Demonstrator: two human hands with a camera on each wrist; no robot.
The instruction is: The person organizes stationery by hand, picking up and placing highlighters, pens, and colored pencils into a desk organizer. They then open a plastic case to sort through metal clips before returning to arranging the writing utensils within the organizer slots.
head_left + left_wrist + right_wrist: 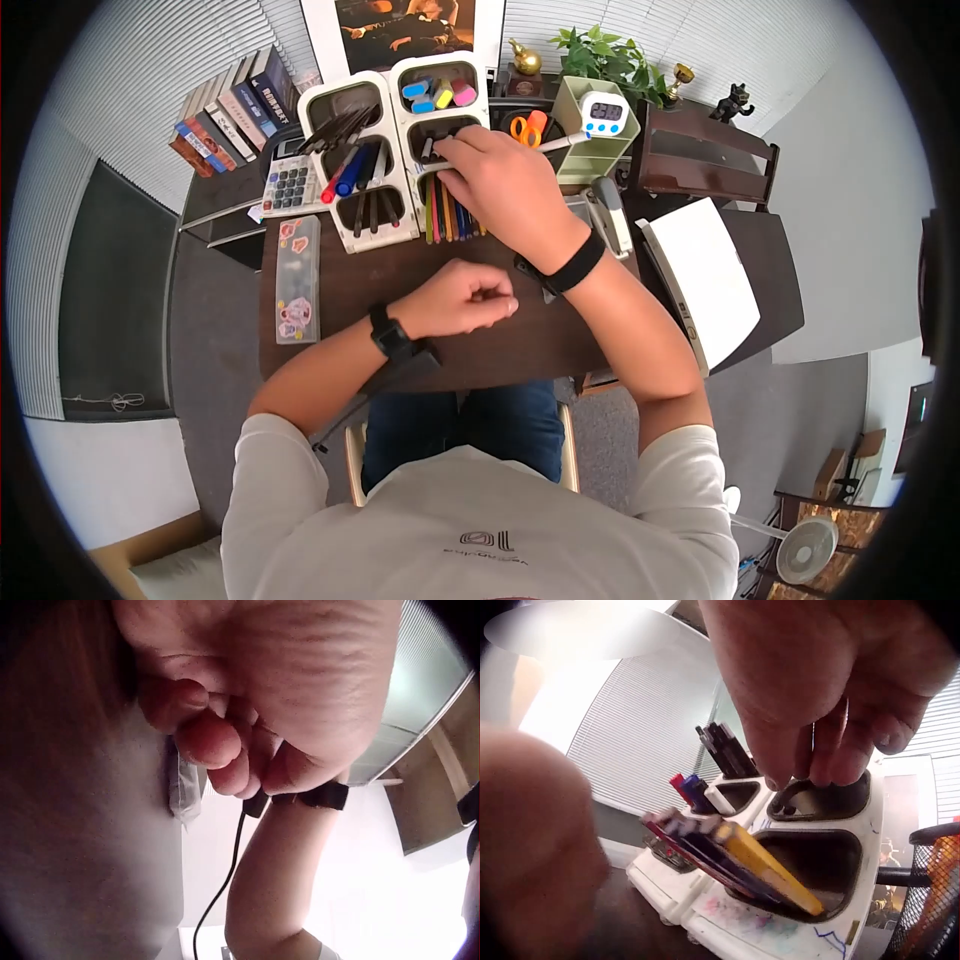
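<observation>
My right hand [510, 185] reaches over the white desk organizer [742, 922], fingers pointing down at a middle compartment of its right column. In the right wrist view the fingertips hang right at that compartment's rim, where a dark curved item [784, 801] lies; nothing shows between thumb and fingers. Colored pencils [769, 866] lean in the compartment nearest me. Highlighters [440, 95] fill the far one. The left column holds black pens [340, 128] and red, blue and white markers [350, 172]. Loosely curled, my left hand [455, 297] holds nothing above the dark table [400, 365].
A calculator [290, 187] and a clear stickered case [298, 285] lie at left, with books [235, 110] behind. On the right are a stapler [612, 217], a green holder [600, 160] with a white timer [604, 114], orange scissors [528, 129] and a white box [705, 280].
</observation>
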